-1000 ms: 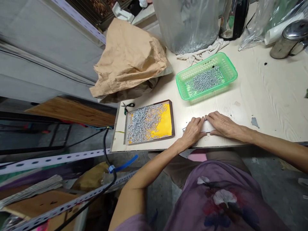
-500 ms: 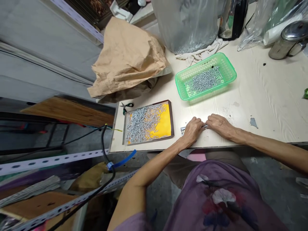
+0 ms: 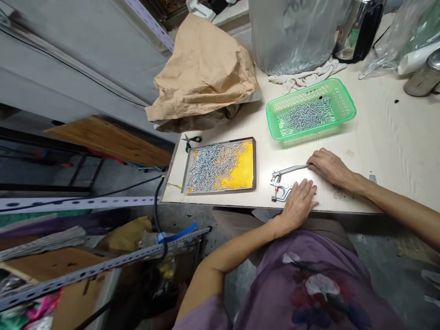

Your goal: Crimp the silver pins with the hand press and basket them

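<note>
Metal snap-fastener pliers (image 3: 288,170) lie on the table near its front edge, with the handles spread apart and the jaws facing left. A coil spring and a small red part show near the jaws. My right hand (image 3: 328,168) is closed on the end of the upper handle. Over the lower handle rests my left hand (image 3: 299,204), its fingers stretched out flat; what lies under the palm is hidden. A shallow tray (image 3: 255,165) with a yellow lining, left of the pliers, holds many small metal pins. More such pins lie in a green plastic basket (image 3: 311,133) behind.
Small scissors (image 3: 190,141) lie by the tray's back left corner. A crumpled brown paper bag (image 3: 206,73) stands behind it. Along the back are a large clear plastic bag (image 3: 292,36), a white cloth (image 3: 305,79), a kettle (image 3: 359,32) and a metal pot (image 3: 422,80).
The pliers' handles have gone from close together to spread apart. My left hand has shifted from the jaws to the lower handle and its fingers have straightened. The camera view has shifted.
</note>
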`<state>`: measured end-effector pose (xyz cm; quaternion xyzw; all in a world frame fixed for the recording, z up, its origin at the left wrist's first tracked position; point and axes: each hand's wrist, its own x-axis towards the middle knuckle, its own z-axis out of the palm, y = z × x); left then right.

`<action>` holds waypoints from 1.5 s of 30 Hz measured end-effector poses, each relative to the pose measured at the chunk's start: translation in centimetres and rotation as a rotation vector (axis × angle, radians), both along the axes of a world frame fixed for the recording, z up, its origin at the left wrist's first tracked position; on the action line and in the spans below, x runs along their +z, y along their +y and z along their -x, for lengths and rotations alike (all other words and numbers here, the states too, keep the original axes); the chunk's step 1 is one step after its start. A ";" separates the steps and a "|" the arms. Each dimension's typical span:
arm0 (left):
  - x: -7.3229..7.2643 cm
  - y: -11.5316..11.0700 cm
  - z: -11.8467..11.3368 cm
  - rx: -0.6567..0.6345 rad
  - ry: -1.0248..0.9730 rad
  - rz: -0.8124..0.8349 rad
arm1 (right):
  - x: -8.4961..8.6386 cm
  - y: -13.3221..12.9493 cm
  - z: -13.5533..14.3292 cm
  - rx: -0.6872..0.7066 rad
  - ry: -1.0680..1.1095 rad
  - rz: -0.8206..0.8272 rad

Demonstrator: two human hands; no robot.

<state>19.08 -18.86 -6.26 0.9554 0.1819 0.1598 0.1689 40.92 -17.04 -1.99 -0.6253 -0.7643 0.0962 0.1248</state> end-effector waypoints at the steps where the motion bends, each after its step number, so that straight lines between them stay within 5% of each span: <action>1: -0.1 -0.3 -0.1 -0.003 0.003 0.009 | 0.0 0.5 0.1 -0.038 -0.030 0.003; 5: 0.4 -0.4 -0.2 -0.003 0.011 0.041 | 1.1 2.4 1.6 -0.081 -0.135 -0.047; 12: 0.8 -0.4 -0.7 -0.015 0.132 0.157 | 2.8 2.8 10.0 0.551 -0.165 -0.003; 19: -0.4 -0.4 -1.0 -0.018 0.128 0.147 | 0.9 3.8 12.6 0.710 -0.199 -0.056; 22: -0.1 -0.3 -1.1 -0.048 0.139 0.132 | 2.1 3.6 11.9 0.653 -0.009 -0.210; 26: 1.4 1.4 0.2 -0.082 0.031 0.038 | 6.7 4.2 8.9 0.409 0.312 -0.514; 31: 3.8 9.3 5.1 0.420 -0.088 -0.176 | 10.8 6.9 1.7 -0.020 0.181 -0.555; 34: 4.9 14.7 8.2 0.653 0.117 -0.193 | 10.4 7.1 -0.9 -0.125 0.059 -0.484; 37: 5.2 17.7 10.1 0.699 0.297 -0.171 | 8.5 5.4 -0.9 -0.096 0.063 -0.457; 45: 5.5 19.0 10.3 0.650 0.480 -0.102 | 3.7 -1.3 1.7 0.033 0.168 -0.388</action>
